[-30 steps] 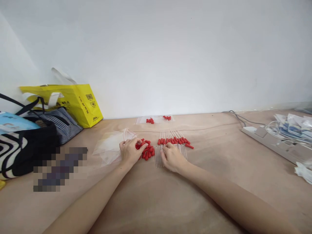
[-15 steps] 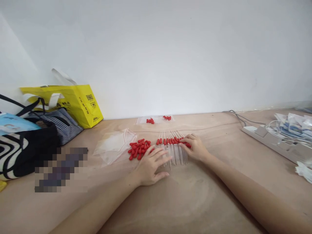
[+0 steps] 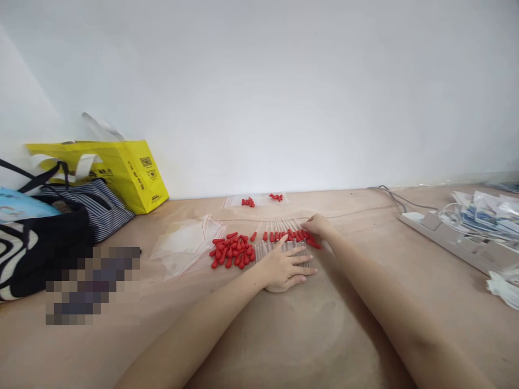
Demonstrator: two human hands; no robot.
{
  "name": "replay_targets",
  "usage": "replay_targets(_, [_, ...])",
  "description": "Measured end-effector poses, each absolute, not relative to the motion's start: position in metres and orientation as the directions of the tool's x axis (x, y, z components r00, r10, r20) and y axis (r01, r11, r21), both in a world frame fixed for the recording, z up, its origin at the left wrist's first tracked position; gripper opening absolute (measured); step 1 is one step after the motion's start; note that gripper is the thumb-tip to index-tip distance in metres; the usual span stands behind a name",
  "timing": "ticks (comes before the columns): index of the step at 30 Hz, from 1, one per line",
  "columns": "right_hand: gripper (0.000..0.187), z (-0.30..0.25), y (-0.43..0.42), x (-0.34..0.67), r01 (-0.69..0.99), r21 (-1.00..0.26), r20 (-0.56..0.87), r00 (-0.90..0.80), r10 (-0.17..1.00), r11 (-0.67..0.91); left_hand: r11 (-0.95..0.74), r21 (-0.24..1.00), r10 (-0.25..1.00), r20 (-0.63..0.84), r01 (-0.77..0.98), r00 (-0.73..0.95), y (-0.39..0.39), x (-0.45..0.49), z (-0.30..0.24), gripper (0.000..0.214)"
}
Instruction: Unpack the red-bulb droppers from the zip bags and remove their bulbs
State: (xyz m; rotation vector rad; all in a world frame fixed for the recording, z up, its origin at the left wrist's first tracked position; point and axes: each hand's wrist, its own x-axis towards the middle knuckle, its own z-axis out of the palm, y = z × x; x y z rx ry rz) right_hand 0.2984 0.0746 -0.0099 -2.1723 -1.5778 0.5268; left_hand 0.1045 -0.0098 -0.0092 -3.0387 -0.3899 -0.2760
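My left hand [image 3: 286, 266] lies flat, fingers spread, on a row of clear tubes [image 3: 284, 247] on the wooden table [image 3: 259, 335]. My right hand [image 3: 318, 226] rests at the far right end of a row of tubes tipped with red caps [image 3: 284, 235], its fingers curled against the caps; whether it grips one is hidden. A loose heap of red caps [image 3: 231, 251] lies just left of my left hand. Clear plastic bags [image 3: 184, 243] lie further left.
A yellow tote [image 3: 121, 167], a striped bag [image 3: 89, 208] and a black-and-white bag [image 3: 28, 254] stand at the left. Two small bags with red caps [image 3: 261, 201] lie by the wall. A white power strip [image 3: 450, 237] with cables and packets [image 3: 486, 213] is at the right.
My left hand left the heap of red caps and moved right onto the clear tubes, opening flat. My right hand moved from the tubes up to the right end of the capped row.
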Motion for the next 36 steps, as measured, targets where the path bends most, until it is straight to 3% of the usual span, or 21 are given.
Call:
replay_targets(5, [0.01, -0.008, 0.089, 0.291, 0.781, -0.531, -0.168, 0.283, 0.944, -0.328, -0.958, 0.008, 0.285, 0.182, 0.288, 0.941, -0.006, 0.105, -0.009, 0.034])
replay_targets(9, [0.005, -0.012, 0.098, 0.285, 0.755, -0.566, -0.158, 0.293, 0.943, -0.33, -0.954, 0.017, 0.297, 0.191, 0.299, 0.936, -0.002, 0.105, -0.01, 0.034])
replay_targets(14, [0.005, -0.019, 0.097, 0.283, 0.694, -0.669, -0.066, 0.3, 0.952, -0.265, -0.946, -0.012, 0.311, 0.239, 0.323, 0.92, 0.002, 0.107, -0.014, 0.033])
replay_targets(24, [0.029, -0.02, 0.076, 0.299, 0.462, -0.887, 0.197, 0.409, 0.891, -0.017, -0.919, -0.163, 0.26, 0.435, 0.36, 0.862, -0.007, 0.103, -0.012, 0.033])
replay_targets(30, [0.03, -0.014, 0.039, 0.305, 0.295, -0.945, 0.259, 0.412, 0.873, 0.141, -0.889, -0.108, 0.313, 0.566, 0.445, 0.762, -0.024, 0.074, -0.009, 0.023])
replay_targets(36, [0.035, -0.018, -0.02, 0.274, 0.079, -0.963, 0.269, 0.192, 0.944, 0.259, -0.831, 0.026, 0.431, 0.662, 0.556, 0.613, -0.039, 0.036, -0.007, 0.022])
